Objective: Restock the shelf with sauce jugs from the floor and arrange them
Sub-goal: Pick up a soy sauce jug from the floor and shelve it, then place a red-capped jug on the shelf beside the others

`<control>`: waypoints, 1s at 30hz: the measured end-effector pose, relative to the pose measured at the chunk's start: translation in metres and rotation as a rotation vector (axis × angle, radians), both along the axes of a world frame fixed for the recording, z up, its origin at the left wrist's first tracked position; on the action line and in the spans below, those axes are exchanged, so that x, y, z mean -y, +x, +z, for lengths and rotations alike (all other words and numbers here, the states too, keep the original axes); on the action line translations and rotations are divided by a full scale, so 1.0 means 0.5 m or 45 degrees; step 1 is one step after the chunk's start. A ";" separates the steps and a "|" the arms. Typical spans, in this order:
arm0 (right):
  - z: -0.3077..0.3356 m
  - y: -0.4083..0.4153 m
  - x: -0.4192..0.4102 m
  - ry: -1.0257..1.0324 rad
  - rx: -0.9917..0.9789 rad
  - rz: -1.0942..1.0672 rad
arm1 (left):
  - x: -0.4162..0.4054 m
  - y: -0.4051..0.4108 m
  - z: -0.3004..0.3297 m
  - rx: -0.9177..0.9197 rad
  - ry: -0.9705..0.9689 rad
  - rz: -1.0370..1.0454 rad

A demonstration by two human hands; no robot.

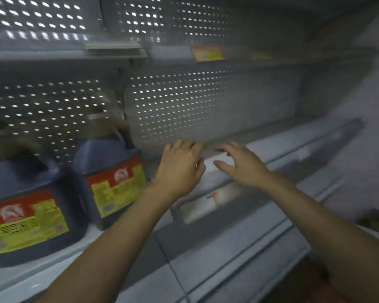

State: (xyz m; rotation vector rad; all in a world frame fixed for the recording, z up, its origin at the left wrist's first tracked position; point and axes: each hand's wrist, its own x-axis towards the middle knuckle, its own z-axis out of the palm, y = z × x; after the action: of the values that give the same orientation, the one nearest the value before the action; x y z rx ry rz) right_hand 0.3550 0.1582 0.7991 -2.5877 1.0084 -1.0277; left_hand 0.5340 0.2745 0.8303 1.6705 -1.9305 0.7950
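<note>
A grey metal shelf (260, 149) is seen running from the lower left of the frame up toward the right, its board smooth and pale, with a rounded front lip. A price strip along that lip, at the centre of the frame, carries a white label (208, 204) that is too blurred to be read. Behind the shelf a perforated metal back panel (184, 106) is shown, its rows of small oval holes lit from behind. A second shelf (64, 54) is seen above, across the upper part of the frame, with an orange and yellow price tag (208, 54) clipped to its edge at upper centre. A plain pale wall fills the right edge of the frame. The whole picture is softened by motion blur.

Two sauce jugs are stood on the shelf at the left. The nearer jug (29, 206), at the lower left, is made of dark blue plastic, boxy with rounded shoulders and a moulded handle. The farther jug (112, 178), just right of it, is of the same shape, with a pale cap. Each bears a glossy label, red above and yellow-green below.

Both bare forearms are reached in from the bottom of the frame. The left hand (179, 169) is held over the shelf beside the farther jug, fingers relaxed and holding nothing. The right hand (243, 165) is held close beside it, fingers spread and lightly bent, also holding nothing.
</note>
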 end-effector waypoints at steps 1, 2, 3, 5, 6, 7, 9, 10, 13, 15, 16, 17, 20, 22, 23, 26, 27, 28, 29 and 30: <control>-0.013 -0.068 0.003 0.000 -0.069 -0.131 | 0.038 -0.047 -0.007 0.015 0.064 -0.061; -0.024 -0.136 0.002 -0.002 -0.118 -0.241 | 0.075 -0.098 -0.013 0.055 0.120 -0.128; -0.035 -0.203 -0.002 -0.007 -0.157 -0.339 | 0.106 -0.156 -0.019 0.117 0.167 -0.194; -0.055 -0.337 -0.021 -0.008 -0.214 -0.515 | 0.157 -0.289 -0.032 0.261 0.228 -0.329; -0.064 -0.402 -0.034 0.015 -0.238 -0.603 | 0.175 -0.360 -0.040 0.315 0.246 -0.393; -0.074 -0.466 -0.050 0.049 -0.267 -0.695 | 0.188 -0.433 -0.049 0.356 0.265 -0.455; -0.100 -0.589 -0.083 0.118 -0.334 -0.866 | 0.202 -0.578 -0.076 0.415 0.323 -0.577; -0.115 -0.647 -0.102 0.154 -0.361 -0.943 | 0.207 -0.646 -0.094 0.438 0.355 -0.634; -0.168 -0.805 -0.174 0.309 -0.435 -1.137 | 0.202 -0.833 -0.160 0.484 0.463 -0.785; -0.216 -0.891 -0.226 0.402 -0.491 -1.228 | 0.186 -0.931 -0.221 0.513 0.529 -0.871; -0.248 -0.930 -0.251 0.435 -0.494 -1.257 | 0.174 -0.973 -0.257 0.513 0.563 -0.919; -0.282 -0.965 -0.273 0.471 -0.477 -1.283 | 0.162 -1.011 -0.294 0.512 0.605 -0.965; -0.405 -1.045 -0.331 0.616 -0.430 -1.332 | 0.133 -1.101 -0.422 0.595 0.785 -1.061; -0.494 -1.075 -0.360 0.725 -0.421 -1.374 | 0.126 -1.140 -0.515 0.659 0.925 -1.098; -0.543 -1.083 -0.370 0.777 -0.417 -1.393 | 0.124 -1.152 -0.560 0.676 1.010 -1.115; -0.693 -1.077 -0.394 0.970 -0.400 -1.394 | 0.137 -1.157 -0.720 0.692 1.268 -1.138; -0.746 -1.068 -0.398 1.039 -0.408 -1.385 | 0.145 -1.151 -0.772 0.708 1.323 -1.149; -0.799 -1.056 -0.399 1.108 -0.419 -1.366 | 0.156 -1.141 -0.827 0.729 1.354 -1.170; -0.852 -1.042 -0.398 1.165 -0.423 -1.334 | 0.165 -1.126 -0.876 0.756 1.387 -1.178; -0.904 -1.025 -0.394 1.215 -0.412 -1.293 | 0.175 -1.107 -0.926 0.770 1.441 -1.179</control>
State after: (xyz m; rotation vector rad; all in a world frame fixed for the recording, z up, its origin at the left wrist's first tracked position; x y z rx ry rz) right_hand -0.1577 0.3550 0.3473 -1.4005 2.2631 -0.0698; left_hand -0.0194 0.1869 0.3672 0.6383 -3.5072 -0.3126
